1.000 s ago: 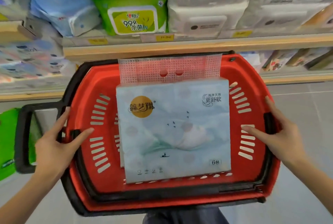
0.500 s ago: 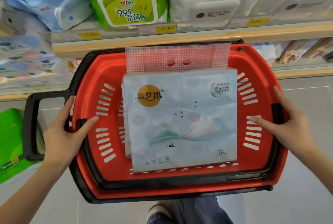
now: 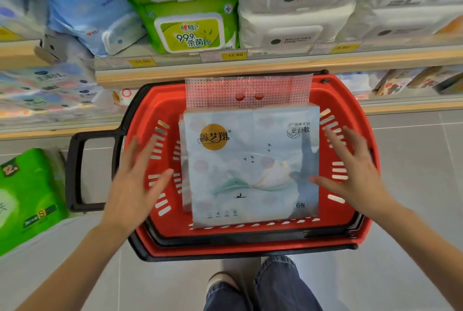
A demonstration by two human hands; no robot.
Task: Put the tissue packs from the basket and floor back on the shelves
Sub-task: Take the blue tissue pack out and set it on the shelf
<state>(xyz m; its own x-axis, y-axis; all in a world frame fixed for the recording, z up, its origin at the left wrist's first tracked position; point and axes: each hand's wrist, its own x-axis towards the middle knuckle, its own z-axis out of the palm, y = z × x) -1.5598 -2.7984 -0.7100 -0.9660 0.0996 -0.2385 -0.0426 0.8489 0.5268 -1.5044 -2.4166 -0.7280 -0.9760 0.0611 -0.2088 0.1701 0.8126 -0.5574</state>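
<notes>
A pale blue tissue pack (image 3: 250, 160) with a gold round logo lies flat in the red shopping basket (image 3: 155, 100), its perforated carry flap toward the shelves. The basket sits on the floor in front of me. My left hand (image 3: 135, 180) hovers open over the basket's left inner wall, fingers spread, just left of the pack. Over the basket's right side my right hand (image 3: 353, 173) is open too, its thumb near the pack's right edge. Neither hand holds anything. A green tissue pack (image 3: 27, 198) lies on the floor at far left.
Wooden-edged shelves (image 3: 275, 65) run across the top, stocked with blue, green and white wipe packs above yellow price tags. A lower shelf at left holds more packs. The basket's black handle (image 3: 77, 168) sticks out left. My shoe and jeans (image 3: 263, 285) are below the basket.
Both hands have let go of the basket's rims and moved inward over the basket toward the pack, fingers spread. The basket now rests lower, on the floor.
</notes>
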